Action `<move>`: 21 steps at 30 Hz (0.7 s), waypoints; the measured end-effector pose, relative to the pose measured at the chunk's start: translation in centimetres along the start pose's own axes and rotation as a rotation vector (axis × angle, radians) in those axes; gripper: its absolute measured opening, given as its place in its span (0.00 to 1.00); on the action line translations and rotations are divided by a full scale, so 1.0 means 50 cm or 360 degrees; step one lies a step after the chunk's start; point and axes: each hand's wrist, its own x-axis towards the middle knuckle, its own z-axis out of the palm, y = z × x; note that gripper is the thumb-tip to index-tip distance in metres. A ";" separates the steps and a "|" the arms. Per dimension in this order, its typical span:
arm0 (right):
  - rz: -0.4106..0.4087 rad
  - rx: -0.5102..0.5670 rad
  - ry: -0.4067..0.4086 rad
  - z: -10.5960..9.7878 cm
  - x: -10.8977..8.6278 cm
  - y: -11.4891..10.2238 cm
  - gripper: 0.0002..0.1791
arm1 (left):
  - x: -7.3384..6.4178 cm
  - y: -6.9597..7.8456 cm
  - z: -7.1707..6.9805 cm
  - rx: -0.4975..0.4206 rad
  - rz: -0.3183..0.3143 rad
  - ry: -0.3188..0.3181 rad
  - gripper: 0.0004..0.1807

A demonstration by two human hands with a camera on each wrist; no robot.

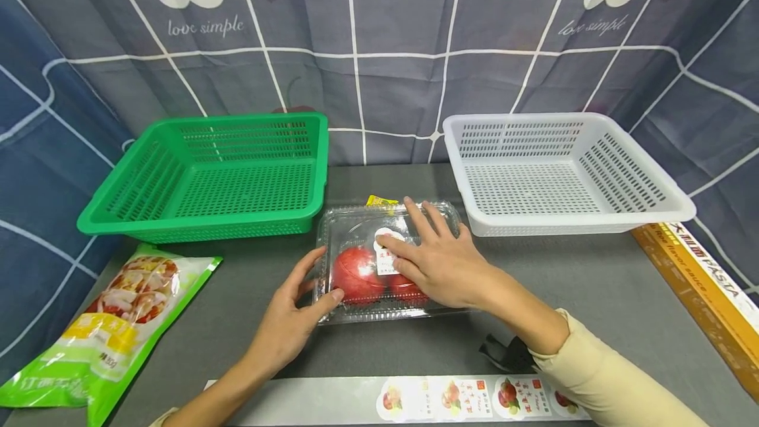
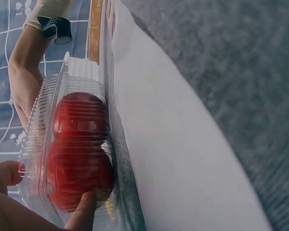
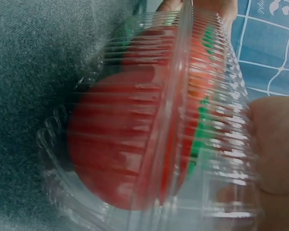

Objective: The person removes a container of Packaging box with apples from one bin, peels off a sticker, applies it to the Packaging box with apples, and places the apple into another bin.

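Observation:
A clear plastic clamshell box (image 1: 350, 226) lies on the grey table, its lid down over red round fruits (image 1: 358, 275). The left wrist view shows two of these fruits (image 2: 82, 163) through the ribbed side. My left hand (image 1: 287, 325) holds the box's left end, thumb at the front corner and fingers along the side. Spread across the lid, my right hand (image 1: 450, 265) presses its fingers on and around a white fruit-picture sticker (image 1: 387, 257), partly covering it. In the right wrist view, green bits (image 3: 201, 130) show beside the fruits.
Behind stand a green basket (image 1: 201, 224) at left and a white basket (image 1: 569, 221) at right. A green food bag (image 1: 107, 335) lies left, a pasta box (image 1: 700, 288) right. In front runs a strip of stickers (image 1: 308, 400); a small yellow packet (image 1: 381, 201) peeks out behind the clamshell.

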 end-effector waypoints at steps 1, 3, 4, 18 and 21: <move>0.0016 0.0007 -0.0003 0.002 0.001 -0.002 0.26 | 0.000 0.000 0.000 0.0016 -0.0001 0.0007 0.37; 0.0038 0.0011 0.0013 0.005 0.005 -0.004 0.26 | -0.001 -0.001 0.001 0.0036 -0.0002 0.0018 0.36; 0.0045 0.0012 0.0029 0.007 0.007 -0.005 0.26 | 0.000 -0.001 0.001 0.0035 -0.0002 0.0019 0.36; -0.0026 0.0087 0.0366 0.020 0.014 0.009 0.24 | 0.004 0.000 0.001 0.0024 -0.0049 0.0037 0.36; -0.0136 0.0257 0.0487 0.019 0.011 0.021 0.19 | 0.004 0.001 0.001 0.0033 -0.0060 0.0037 0.36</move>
